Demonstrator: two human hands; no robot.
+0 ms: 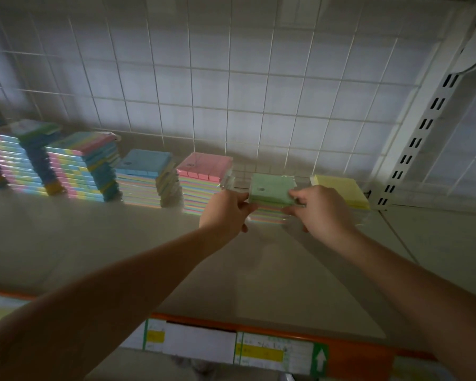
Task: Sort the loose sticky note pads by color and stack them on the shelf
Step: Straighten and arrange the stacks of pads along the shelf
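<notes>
- At the back of the shelf [94,243], the green-topped pad [271,188] sits on a short stack of pastel pads, between the pink-topped stack [204,182] at its 9 o'clock and the yellow-topped stack [341,189] at its 3 o'clock.
- The left hand [226,213] pinches the pad's left edge; the right hand [322,211] pinches its right front corner, fingers curled round the wrapper.
- The pad's long axis runs roughly 9 to 3, spanning both grips, neither hand nearer.
- Squaring it over the stack beneath looks like the step remaining.
</notes>
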